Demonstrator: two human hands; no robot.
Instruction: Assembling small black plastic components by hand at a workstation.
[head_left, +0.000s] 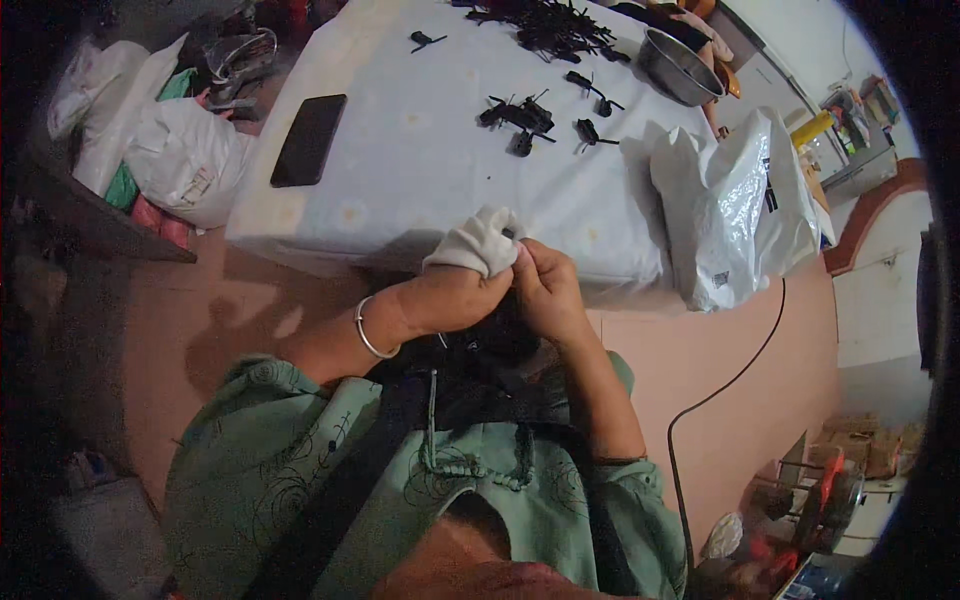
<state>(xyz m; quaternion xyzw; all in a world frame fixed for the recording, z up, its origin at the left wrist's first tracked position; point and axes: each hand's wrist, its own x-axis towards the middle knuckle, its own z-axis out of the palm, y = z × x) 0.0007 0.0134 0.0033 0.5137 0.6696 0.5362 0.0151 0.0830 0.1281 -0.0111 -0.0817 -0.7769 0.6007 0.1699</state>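
Observation:
Just in front of the near table edge, my two hands meet over a bunched off-white cloth. My left hand, with a bangle at its wrist, is closed around the cloth, which covers most of its fingers. From the right, my right hand reaches to the cloth's edge, thumb and forefinger pinched together. A small dark bit shows in a fold by those fingertips; its kind is hidden. Beyond, on the table, lie a few small black pieces with thin stems and a larger heap of similar black pieces.
A dark phone lies on the white-covered table, left side. A metal bowl stands far right, near part of another person. A white plastic bag sits at the right edge. A black cable crosses the floor. Stuffed bags stand left.

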